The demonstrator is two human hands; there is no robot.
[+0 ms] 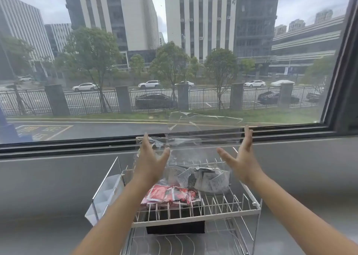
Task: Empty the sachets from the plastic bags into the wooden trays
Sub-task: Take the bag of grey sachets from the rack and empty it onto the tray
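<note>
Reaching: I have both arms stretched forward over a white wire rack (pixel 195 209) that stands against the grey wall below a window (pixel 155 61).
Left hand: my left hand (pixel 150 163) is raised with fingers straight and spread, thumb out to the right, gripping nothing; its fingertips lie against crumpled clear film.
Right hand: my right hand (pixel 241 158) mirrors it, fingers straight and pointing up, thumb out to the left, also gripping nothing.
Plastic bag: a large clear plastic bag (pixel 203 131) stands upright between my two palms, its open top edge level with the window sill; whether my palms touch its sides I cannot tell.
White sachets: a heap of white printed sachets (pixel 205 179) sits in the bottom of that bag, resting on the rack's top tier.
Red sachets: a bundle of red sachets (pixel 170 195) lies just in front, touching the white heap, also on the top tier.
Side holder: a clear divided holder (pixel 105 192) hangs on the rack's left side.
Under the tier: a black box (pixel 175 228) sits beneath the top tier.
</note>
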